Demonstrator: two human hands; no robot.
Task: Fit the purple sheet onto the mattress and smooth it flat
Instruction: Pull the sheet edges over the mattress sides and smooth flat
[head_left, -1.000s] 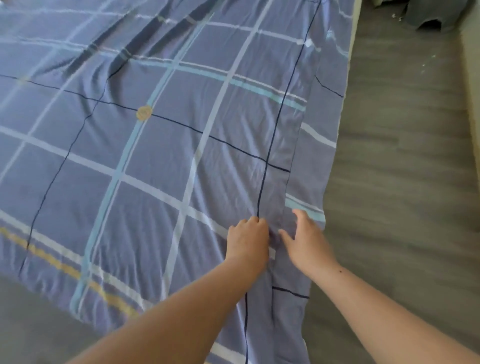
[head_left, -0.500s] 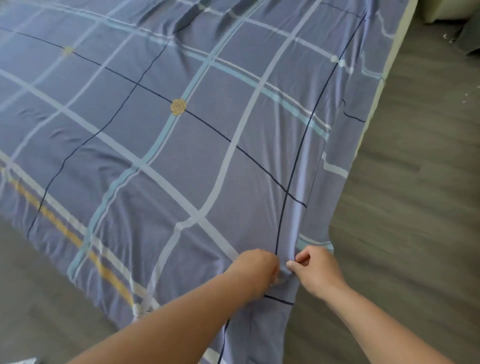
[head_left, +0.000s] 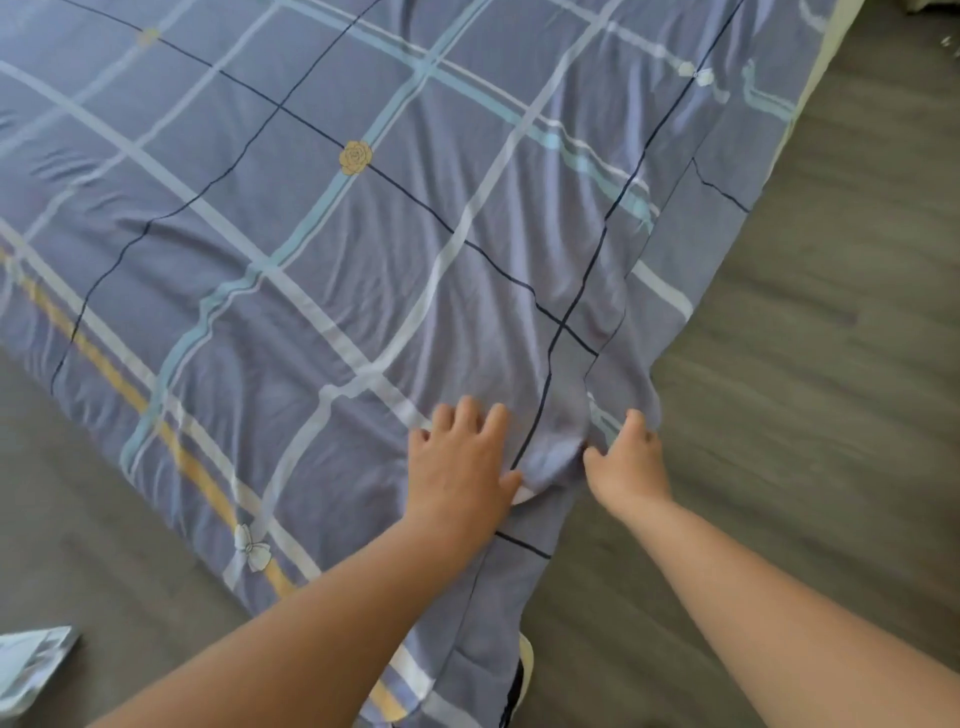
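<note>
Purple checked fabric sheet (head_left: 260, 208), crossed with white, pale-blue, navy and yellow stripes, fills most of the view. It covers the bed top, with its near and right borders hanging over the sides toward the floor. Shallow creases run across the middle, and a raised bunch of cloth sits at the near right corner. Grey wood-plank floor (head_left: 831, 415) on the right and lower left. Cream mattress (head_left: 823, 57) shows only as a thin strip at the far right edge, under the sheet. Left hand (head_left: 460, 467) lies palm-down on the sheet near that corner, fingers straight and spread, pressing the cloth. Right hand (head_left: 628, 467) is just beside it at the sheet's hanging edge, fingers curled in, pinching the bunched fold. Crumpled silvery wrapper (head_left: 31, 660) on the floor, lower left. Yellow rose print (head_left: 356, 157) mid-sheet; white bow print (head_left: 252, 551) on the near border.
</note>
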